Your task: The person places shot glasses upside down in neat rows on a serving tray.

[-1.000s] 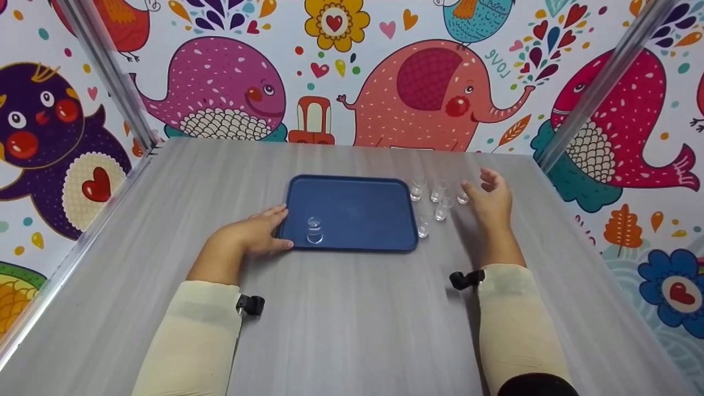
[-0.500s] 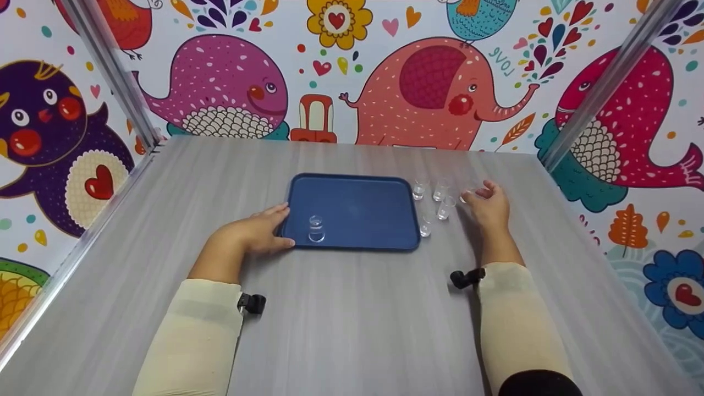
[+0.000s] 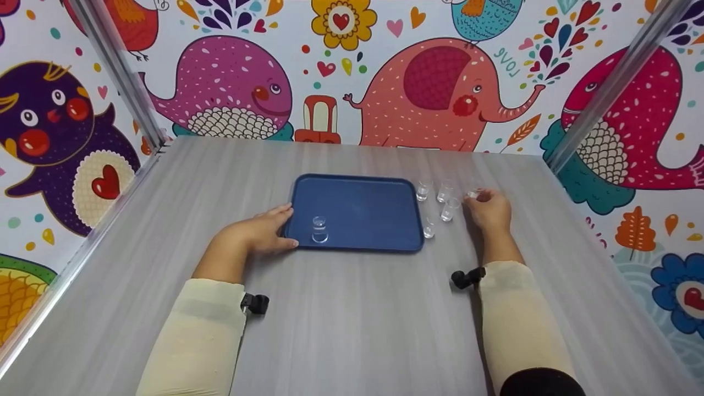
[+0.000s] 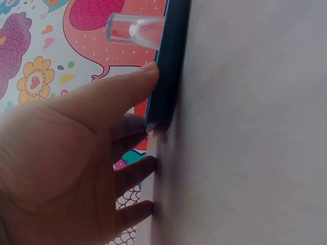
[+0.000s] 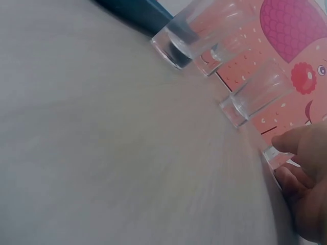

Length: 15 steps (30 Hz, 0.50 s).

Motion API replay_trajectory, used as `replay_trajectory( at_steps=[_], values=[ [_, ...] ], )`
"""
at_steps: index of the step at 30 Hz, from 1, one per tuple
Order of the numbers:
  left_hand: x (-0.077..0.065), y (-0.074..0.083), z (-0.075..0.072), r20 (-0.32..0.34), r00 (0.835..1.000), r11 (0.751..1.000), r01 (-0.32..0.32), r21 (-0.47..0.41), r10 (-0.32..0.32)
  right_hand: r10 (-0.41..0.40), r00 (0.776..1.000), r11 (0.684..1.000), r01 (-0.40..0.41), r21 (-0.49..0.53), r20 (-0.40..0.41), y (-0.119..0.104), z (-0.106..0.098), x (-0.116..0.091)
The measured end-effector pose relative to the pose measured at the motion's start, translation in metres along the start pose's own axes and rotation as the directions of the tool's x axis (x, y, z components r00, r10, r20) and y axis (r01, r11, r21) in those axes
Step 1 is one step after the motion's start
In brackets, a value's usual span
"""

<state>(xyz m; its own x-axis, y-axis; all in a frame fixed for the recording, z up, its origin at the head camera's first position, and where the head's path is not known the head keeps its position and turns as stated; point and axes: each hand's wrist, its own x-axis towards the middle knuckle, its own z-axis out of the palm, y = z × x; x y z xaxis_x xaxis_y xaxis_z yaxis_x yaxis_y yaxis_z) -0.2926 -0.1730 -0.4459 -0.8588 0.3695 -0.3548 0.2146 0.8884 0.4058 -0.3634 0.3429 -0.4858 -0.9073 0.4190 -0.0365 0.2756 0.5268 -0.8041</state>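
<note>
A blue tray (image 3: 357, 212) lies on the table, with one clear shot glass (image 3: 319, 230) upright near its front left corner. My left hand (image 3: 264, 231) rests against the tray's left side, thumb at the near corner and fingers spread along the edge. In the left wrist view, the thumb (image 4: 133, 84) touches the rim below that glass. To the right of the tray, my right hand (image 3: 489, 212) pinches another shot glass (image 3: 473, 194) between thumb and fingers. The right wrist view shows the base of this held glass (image 5: 276, 157) low by the table; the hand hides the rest.
Several more clear shot glasses stand between the tray and my right hand, among them a front one (image 3: 429, 229), a middle one (image 3: 449, 210) and a back one (image 3: 423, 191). A wall with cartoon animals (image 3: 429, 99) closes off the table's (image 3: 352, 319) far edge.
My right hand has lowered toward the table, and its thumb and fingers have closed on the far right shot glass. My left hand keeps its place at the tray.
</note>
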Motion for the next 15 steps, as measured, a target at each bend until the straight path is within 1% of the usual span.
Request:
replay_trajectory(
  at_steps=[5,8,12,15],
  values=[
    [0.001,-0.001,0.001,0.000,1.000,1.000,-0.008,0.000,0.008,-0.029,0.999,0.999,0.028,-0.022,-0.034,0.003,0.000,0.000],
    [0.001,-0.001,0.001,-0.001,1.000,1.000,-0.018,0.001,0.018,-0.023,0.999,1.000,0.023,-0.010,-0.043,0.002,-0.001,-0.002],
    [0.000,0.001,-0.001,0.002,1.000,1.000,-0.013,0.003,0.013,0.034,0.999,0.998,-0.032,0.049,-0.035,-0.004,-0.004,-0.005],
    [-0.001,0.001,-0.001,0.003,1.000,1.000,-0.006,-0.001,0.006,0.092,0.995,0.986,-0.088,0.139,-0.023,-0.011,-0.006,-0.007]
  ],
)
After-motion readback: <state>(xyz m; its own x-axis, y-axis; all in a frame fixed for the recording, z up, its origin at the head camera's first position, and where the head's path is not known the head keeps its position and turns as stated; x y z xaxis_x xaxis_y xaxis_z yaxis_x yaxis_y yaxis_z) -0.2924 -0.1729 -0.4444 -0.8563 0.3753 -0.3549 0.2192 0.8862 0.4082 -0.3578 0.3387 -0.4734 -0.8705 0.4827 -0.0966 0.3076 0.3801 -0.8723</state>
